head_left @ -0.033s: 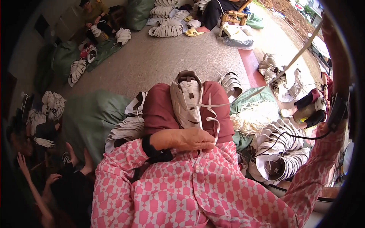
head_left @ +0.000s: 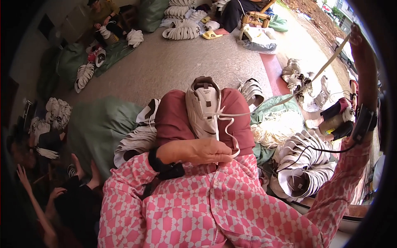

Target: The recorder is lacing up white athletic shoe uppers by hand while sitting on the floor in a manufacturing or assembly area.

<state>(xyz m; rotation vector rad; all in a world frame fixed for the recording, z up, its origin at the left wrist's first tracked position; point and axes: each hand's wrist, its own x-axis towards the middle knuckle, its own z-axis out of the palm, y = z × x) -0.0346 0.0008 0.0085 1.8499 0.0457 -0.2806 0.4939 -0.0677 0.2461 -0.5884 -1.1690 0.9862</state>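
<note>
A beige and white sneaker [head_left: 202, 109] rests between my thighs, its dark-lined opening facing away from me. From its eyelets one length of pale flat shoelace [head_left: 235, 113] stretches far out to the right. My right hand [head_left: 358, 40], raised high at the right rim, is closed on that lace's far part; its fingertips are only partly visible. Just below the sneaker my left hand [head_left: 206, 151] lies across my lap, fingers pressed together around the other lace part. A loop of it curls beside the fingertips, and the end inside the hand is hidden.
Stacked white shoe uppers [head_left: 304, 159] and a heap of loose laces [head_left: 277, 127] on green cloth lie at my right. More uppers [head_left: 136, 142] and a green sack [head_left: 99, 128] are at my left. Other people sit nearby; a co-worker's hand [head_left: 24, 177] shows at lower left.
My right hand has come slightly lower and further into view, with the stretched lace shifting along with it. My left hand and the sneaker have hardly moved.
</note>
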